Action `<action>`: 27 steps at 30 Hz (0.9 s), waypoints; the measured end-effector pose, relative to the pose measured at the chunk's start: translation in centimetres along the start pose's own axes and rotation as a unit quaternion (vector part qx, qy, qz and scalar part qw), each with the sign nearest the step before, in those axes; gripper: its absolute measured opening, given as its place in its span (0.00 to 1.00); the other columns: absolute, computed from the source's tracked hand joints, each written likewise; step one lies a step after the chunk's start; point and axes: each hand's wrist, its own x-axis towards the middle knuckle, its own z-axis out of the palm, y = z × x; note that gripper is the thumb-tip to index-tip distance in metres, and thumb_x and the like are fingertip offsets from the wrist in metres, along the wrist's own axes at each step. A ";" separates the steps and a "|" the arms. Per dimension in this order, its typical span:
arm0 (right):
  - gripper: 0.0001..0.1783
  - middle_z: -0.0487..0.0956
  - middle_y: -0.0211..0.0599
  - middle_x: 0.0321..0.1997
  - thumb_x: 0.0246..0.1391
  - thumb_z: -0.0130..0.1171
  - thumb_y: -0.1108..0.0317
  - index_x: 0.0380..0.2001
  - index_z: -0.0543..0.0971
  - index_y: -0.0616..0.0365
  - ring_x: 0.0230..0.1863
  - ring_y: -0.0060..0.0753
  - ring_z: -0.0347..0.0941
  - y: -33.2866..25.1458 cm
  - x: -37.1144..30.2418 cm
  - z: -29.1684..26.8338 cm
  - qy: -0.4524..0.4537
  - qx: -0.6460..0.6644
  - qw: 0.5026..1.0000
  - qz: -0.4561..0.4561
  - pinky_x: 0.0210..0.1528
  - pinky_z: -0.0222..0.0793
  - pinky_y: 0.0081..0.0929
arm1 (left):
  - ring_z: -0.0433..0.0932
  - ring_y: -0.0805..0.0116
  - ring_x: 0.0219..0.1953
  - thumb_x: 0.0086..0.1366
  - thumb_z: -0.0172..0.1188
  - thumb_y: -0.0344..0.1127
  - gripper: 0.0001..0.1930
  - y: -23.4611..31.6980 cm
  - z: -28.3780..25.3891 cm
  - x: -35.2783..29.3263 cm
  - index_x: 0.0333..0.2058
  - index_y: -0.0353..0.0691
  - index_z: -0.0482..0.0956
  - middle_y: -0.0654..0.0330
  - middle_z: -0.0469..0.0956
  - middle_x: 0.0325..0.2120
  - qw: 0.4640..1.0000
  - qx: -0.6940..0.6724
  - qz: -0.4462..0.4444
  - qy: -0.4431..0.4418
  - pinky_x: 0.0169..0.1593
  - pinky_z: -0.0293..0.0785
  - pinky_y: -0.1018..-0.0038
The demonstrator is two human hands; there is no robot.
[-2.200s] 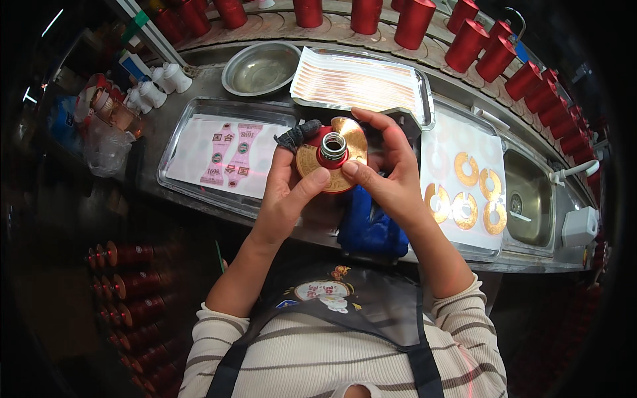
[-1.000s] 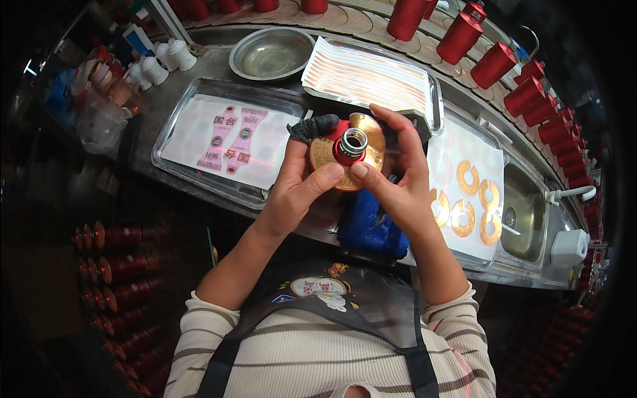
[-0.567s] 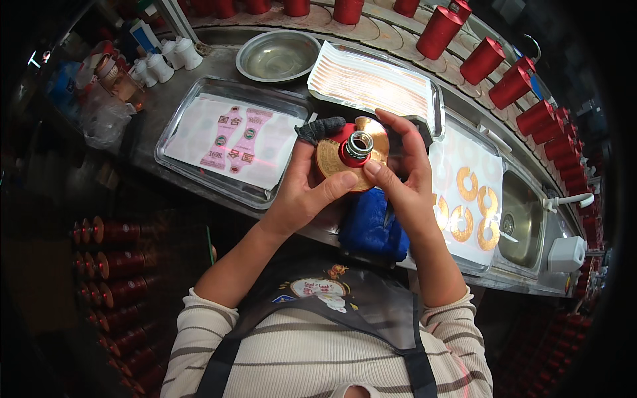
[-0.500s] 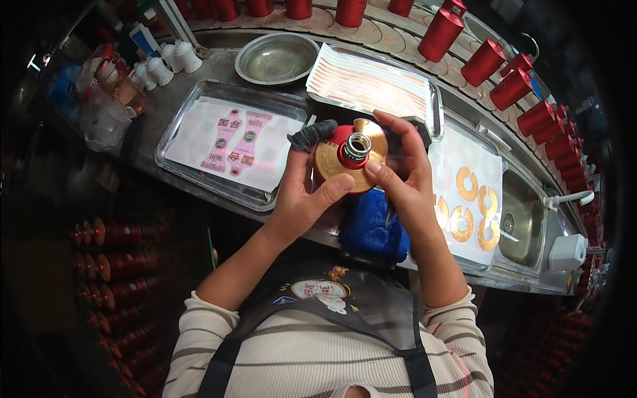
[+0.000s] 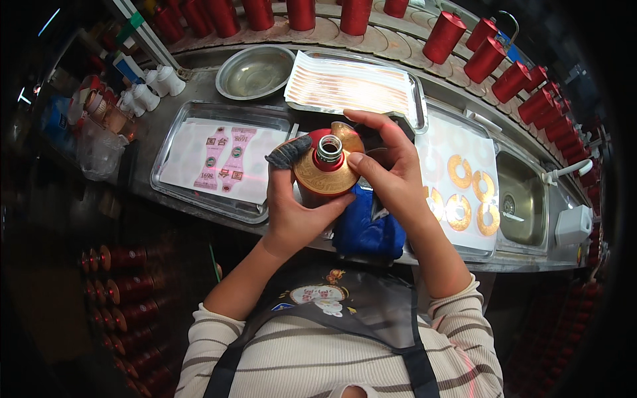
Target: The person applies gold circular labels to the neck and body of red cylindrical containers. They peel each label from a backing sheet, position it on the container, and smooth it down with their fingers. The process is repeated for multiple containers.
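Observation:
My left hand is wrapped round a red bottle, its open glass-threaded neck facing up. A dark cloth sleeve covers one of its fingers, and its thumb lies along the bottle's near side. Around the neck a gold C-shaped label lies on the shoulder, with one end curling at the far right. My right hand presses its thumb on the label's right side, while its index finger stretches out past the bottle. Some right fingers are hidden behind the hand. A blue cloth-like bundle sits just below.
A metal tray with pink-printed labels lies left, a metal bowl behind it. Striped strips fill another tray. Gold C-labels on a white sheet lie right, beside a sink. Red bottles line a curved conveyor.
The left thumb has moved off the label's top to the bottle's side. The right thumb has shifted up along the label. The whole view has swung slightly, with the counter moving left.

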 end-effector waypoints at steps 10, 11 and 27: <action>0.33 0.77 0.33 0.59 0.54 0.66 0.77 0.64 0.71 0.61 0.38 0.14 0.74 0.5 -0.9 0.3 0.039 0.021 0.999 -0.018 0.40 0.71 0.14 | 0.68 0.60 0.63 0.40 0.84 0.37 0.50 1.7 -3.1 2.2 0.63 0.41 0.67 0.55 0.67 0.60 0.987 -0.015 -0.066 -0.143 0.66 0.64 0.66; 0.32 0.77 0.31 0.59 0.53 0.65 0.78 0.63 0.72 0.61 0.32 0.08 0.68 0.5 -0.8 0.6 0.053 0.036 0.998 -0.021 0.35 0.65 0.10 | 0.69 0.59 0.63 0.40 0.84 0.37 0.49 1.8 -2.7 2.1 0.62 0.41 0.68 0.55 0.68 0.59 0.990 0.002 -0.046 -0.132 0.66 0.65 0.66; 0.31 0.75 0.17 0.38 0.53 0.63 0.81 0.62 0.74 0.60 0.23 0.02 0.58 0.1 -1.3 1.0 0.070 0.067 0.995 0.022 0.26 0.53 0.08 | 0.67 0.67 0.65 0.41 0.85 0.40 0.51 2.1 -5.1 3.6 0.64 0.37 0.67 0.59 0.68 0.62 0.929 -0.280 -0.104 -0.217 0.68 0.61 0.70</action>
